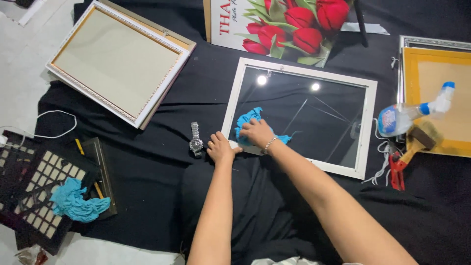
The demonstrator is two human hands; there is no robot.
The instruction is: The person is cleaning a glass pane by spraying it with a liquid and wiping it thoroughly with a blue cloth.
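- White picture frame (369, 122) with glass lying flat mid black cloth (147, 172).
- Right hand (256, 132), fingers curled, pressing blue rag (248, 121) on glass at near-left corner.
- Left hand (219, 147), fingers together, steadying frame's corner.
- Judged: wiping just started; most glass unwiped.
- Wristwatch (196, 140) beside; spray bottle (407, 115) toward right edge.

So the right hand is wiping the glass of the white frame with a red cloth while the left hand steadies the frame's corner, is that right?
Not quite: the cloth is blue, not red, as the head view shows. The right hand does press it on the glass of the white frame, and the left hand rests at the frame's corner.
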